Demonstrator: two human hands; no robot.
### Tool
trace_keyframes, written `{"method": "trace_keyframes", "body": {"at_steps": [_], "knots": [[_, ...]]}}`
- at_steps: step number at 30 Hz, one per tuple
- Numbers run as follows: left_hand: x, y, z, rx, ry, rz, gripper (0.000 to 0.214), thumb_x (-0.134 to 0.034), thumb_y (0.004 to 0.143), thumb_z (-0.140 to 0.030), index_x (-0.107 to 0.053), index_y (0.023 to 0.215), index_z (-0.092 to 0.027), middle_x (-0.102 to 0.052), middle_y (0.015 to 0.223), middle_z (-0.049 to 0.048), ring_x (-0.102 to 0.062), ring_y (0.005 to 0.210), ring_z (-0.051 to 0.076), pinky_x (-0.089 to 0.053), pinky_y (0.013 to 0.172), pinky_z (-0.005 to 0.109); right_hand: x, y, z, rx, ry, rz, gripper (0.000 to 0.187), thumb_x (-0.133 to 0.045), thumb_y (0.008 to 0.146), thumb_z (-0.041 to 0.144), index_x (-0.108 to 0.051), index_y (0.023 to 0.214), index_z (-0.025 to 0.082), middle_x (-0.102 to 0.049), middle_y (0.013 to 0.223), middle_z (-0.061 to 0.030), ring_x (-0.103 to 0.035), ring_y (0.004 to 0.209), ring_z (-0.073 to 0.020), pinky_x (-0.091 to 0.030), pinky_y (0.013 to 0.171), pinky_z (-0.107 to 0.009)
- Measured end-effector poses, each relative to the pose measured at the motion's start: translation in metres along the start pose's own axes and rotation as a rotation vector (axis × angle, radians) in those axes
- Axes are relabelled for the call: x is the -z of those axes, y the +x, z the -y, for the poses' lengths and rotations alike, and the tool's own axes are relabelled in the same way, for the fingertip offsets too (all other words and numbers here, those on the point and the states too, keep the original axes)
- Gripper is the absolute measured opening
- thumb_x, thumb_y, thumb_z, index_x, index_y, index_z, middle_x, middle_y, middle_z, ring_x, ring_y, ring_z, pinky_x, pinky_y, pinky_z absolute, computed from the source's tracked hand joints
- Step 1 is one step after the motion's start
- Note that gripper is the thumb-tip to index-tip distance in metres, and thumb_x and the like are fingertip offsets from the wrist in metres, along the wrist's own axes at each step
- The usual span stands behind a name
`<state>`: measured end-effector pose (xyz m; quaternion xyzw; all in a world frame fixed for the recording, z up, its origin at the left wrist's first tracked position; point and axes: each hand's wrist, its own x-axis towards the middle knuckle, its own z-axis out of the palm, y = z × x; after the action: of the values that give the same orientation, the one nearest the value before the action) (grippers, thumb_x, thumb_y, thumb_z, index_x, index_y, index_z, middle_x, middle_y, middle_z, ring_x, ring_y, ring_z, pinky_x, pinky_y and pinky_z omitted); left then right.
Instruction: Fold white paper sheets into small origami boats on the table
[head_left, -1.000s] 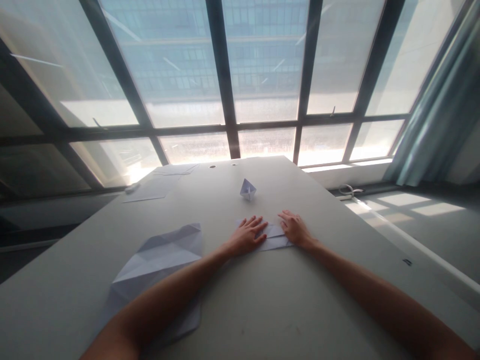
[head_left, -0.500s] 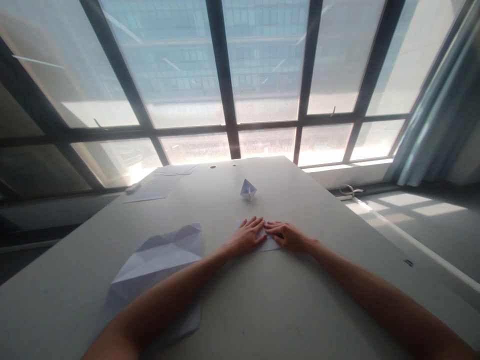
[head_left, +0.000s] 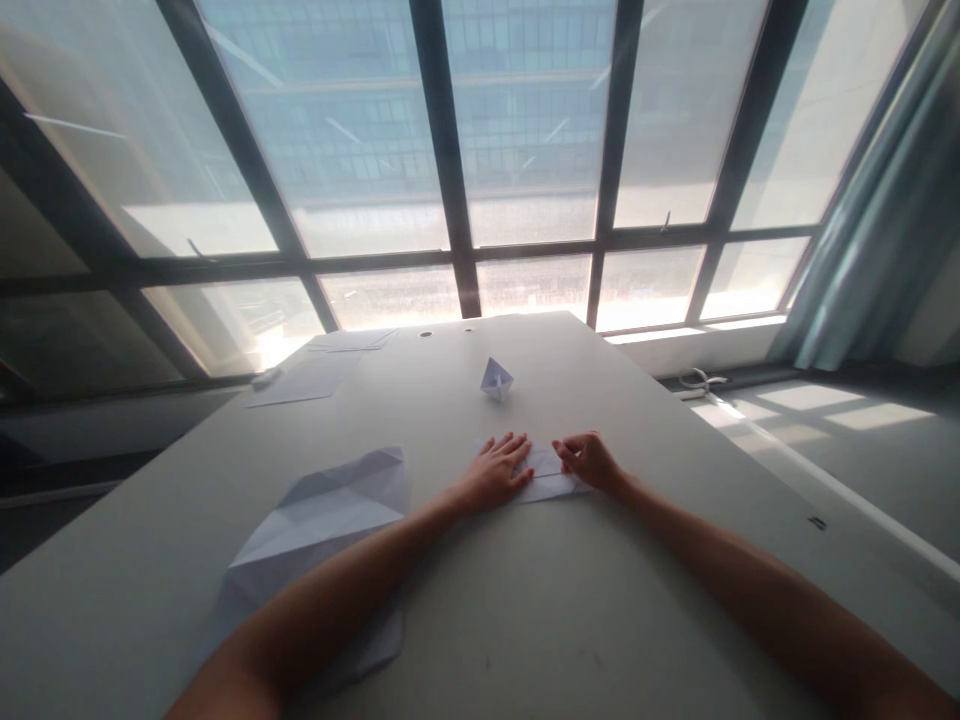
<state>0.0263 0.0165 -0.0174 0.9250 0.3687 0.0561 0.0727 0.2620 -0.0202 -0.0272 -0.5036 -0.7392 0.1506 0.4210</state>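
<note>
A folded sheet of white paper [head_left: 553, 486] lies on the white table, with a crease running across it. My left hand [head_left: 496, 472] rests flat on the left part of this paper, fingers spread, covering that end. On the right, my right hand [head_left: 589, 460] is curled closed, its knuckles and fingertips at the right part of the sheet. Whether these fingers pinch the paper or only press on it is hidden. Just beyond both hands stands a small folded paper boat [head_left: 496, 381] with a pointed top.
A large creased paper sheet [head_left: 322, 515] lies at the left, partly under my left forearm. Several flat sheets [head_left: 300, 380] lie at the table's far left. Windows [head_left: 525, 130] rise behind the table [head_left: 637, 620]; a curtain [head_left: 862, 220] hangs at the right.
My right hand has slid to the right, away from my left hand, and its fingers have curled in. More of the folded paper shows between the hands. My left hand stays put.
</note>
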Motion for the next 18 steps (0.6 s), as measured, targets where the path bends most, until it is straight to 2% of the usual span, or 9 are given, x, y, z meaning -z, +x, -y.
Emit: {"method": "trace_keyframes", "body": {"at_steps": [2,5,7,9,13,18], "knots": [[0.000,0.000,0.000,-0.006,0.001,-0.002,0.062,-0.031,0.101,-0.057,-0.032,0.155,-0.027,-0.024,0.163,0.0044,-0.017,0.151,0.025,-0.014,0.122,0.048,0.001,0.002,-0.002,0.023,-0.038,-0.063,0.045,-0.051,0.095,0.040,-0.069,0.061,0.018,-0.070,0.059,-0.0031,-0.064,0.057,-0.0169,-0.050,0.066,-0.028],[0.001,-0.001,-0.001,-0.017,0.012,-0.007,0.058,-0.031,0.101,-0.056,-0.036,0.153,-0.031,-0.024,0.163,0.0048,-0.018,0.150,0.028,-0.016,0.121,0.051,0.001,0.004,-0.008,0.101,-0.083,-0.048,0.024,-0.058,0.092,0.035,-0.075,0.099,0.020,-0.076,0.100,-0.0081,-0.070,0.094,-0.0229,-0.051,0.090,-0.035],[0.002,-0.002,-0.002,-0.030,0.012,-0.011,0.055,-0.031,0.101,-0.056,-0.037,0.152,-0.035,-0.024,0.163,0.0041,-0.019,0.150,0.029,-0.016,0.120,0.052,-0.001,0.005,-0.012,0.157,-0.126,0.056,0.035,-0.061,0.090,0.034,-0.069,0.122,0.021,-0.068,0.126,-0.0108,-0.061,0.119,-0.0254,-0.045,0.104,-0.040],[0.003,-0.002,-0.002,-0.047,0.004,-0.003,0.054,-0.030,0.102,-0.056,-0.036,0.152,-0.037,-0.023,0.163,0.0029,-0.018,0.150,0.029,-0.016,0.120,0.053,-0.004,0.005,-0.015,0.186,-0.199,0.162,0.047,-0.063,0.089,0.035,-0.061,0.134,0.024,-0.055,0.143,-0.0111,-0.049,0.134,-0.0274,-0.038,0.112,-0.044],[0.003,-0.001,-0.001,-0.048,-0.010,0.020,0.061,-0.028,0.101,-0.059,-0.028,0.156,-0.032,-0.022,0.163,0.0028,-0.016,0.151,0.026,-0.014,0.121,0.049,-0.007,0.002,-0.016,0.177,-0.308,0.259,0.051,-0.059,0.092,0.037,-0.053,0.143,0.029,-0.039,0.156,-0.0089,-0.035,0.144,-0.0296,-0.030,0.116,-0.051],[0.002,0.001,0.000,0.051,0.011,0.004,0.075,-0.029,0.097,-0.064,-0.025,0.157,-0.020,-0.023,0.163,0.0084,-0.017,0.151,0.027,-0.016,0.121,0.045,-0.006,0.003,-0.016,0.177,-0.333,0.310,0.043,-0.055,0.095,0.035,-0.058,0.138,0.029,-0.039,0.155,-0.0097,-0.032,0.145,-0.0303,-0.029,0.116,-0.056]]}}
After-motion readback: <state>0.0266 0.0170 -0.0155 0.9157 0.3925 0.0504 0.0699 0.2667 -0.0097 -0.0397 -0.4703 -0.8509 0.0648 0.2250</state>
